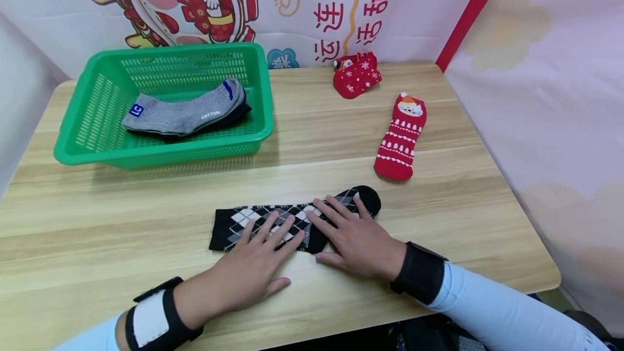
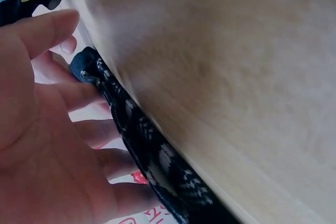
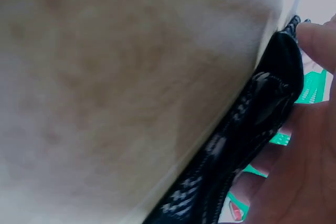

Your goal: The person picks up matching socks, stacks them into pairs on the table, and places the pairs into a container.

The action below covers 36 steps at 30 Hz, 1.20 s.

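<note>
A black sock (image 1: pixel 244 226) with a white and grey diamond pattern lies flat on the wooden table, its cuff to the left and its toe to the right. My left hand (image 1: pixel 255 264) rests its spread fingers on the leg part. Over the heel and foot, my right hand (image 1: pixel 358 242) lies with straight fingers, close beside the left. Seen edge-on in the left wrist view, the sock (image 2: pixel 152 145) runs along under the fingertips. The right wrist view has the sock (image 3: pixel 231 145) against the fingers too, with the thumb near its edge.
A green basket (image 1: pixel 195 148) at the back left holds grey socks (image 1: pixel 180 112) with dark ones beneath. One red patterned sock (image 1: pixel 400 140) lies flat at the right; a folded red snowflake sock bundle (image 1: pixel 358 76) sits behind it. A printed cloth backdrop (image 1: pixel 302 20) borders the table's back edge.
</note>
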### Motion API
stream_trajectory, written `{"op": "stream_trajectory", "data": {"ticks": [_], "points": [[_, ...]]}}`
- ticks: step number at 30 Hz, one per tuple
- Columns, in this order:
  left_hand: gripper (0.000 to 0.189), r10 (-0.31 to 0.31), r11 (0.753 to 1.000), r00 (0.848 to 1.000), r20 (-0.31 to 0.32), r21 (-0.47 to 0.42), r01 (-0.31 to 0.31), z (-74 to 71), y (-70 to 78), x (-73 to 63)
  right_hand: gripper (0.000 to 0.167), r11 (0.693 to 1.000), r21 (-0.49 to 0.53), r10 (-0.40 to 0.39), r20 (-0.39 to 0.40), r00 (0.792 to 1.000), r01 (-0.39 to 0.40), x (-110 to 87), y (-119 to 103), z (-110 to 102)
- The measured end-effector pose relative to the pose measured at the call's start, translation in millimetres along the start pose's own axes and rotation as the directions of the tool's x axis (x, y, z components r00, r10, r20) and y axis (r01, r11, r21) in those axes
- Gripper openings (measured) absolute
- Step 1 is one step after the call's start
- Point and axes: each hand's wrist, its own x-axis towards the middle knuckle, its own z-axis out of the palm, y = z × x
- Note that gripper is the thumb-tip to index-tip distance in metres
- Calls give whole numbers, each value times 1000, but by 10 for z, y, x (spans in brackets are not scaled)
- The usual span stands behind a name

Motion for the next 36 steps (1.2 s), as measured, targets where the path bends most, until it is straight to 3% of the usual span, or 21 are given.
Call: {"op": "stream_trajectory", "data": {"ticks": [8,17,23,30,36], "points": [[78,5,999,999,49,49,-8,24,-61,-77,82,999,-32,-6,-14,1000,6,-88,165,46],[78,10,1000,997,81,21,-12,-10,-72,-88,82,1000,-2,-27,19,999,27,-127,250,11],[67,-22,999,999,31,50,21,-110,-101,-46,74,998,-10,-58,6,998,58,-102,274,-78],[67,8,978,999,-37,207,0,-185,-52,162,64,985,-126,-120,-38,992,114,-73,234,-191],[69,-13,921,999,-49,388,31,-236,56,340,65,968,-219,-121,0,993,118,-24,177,-210]]}}
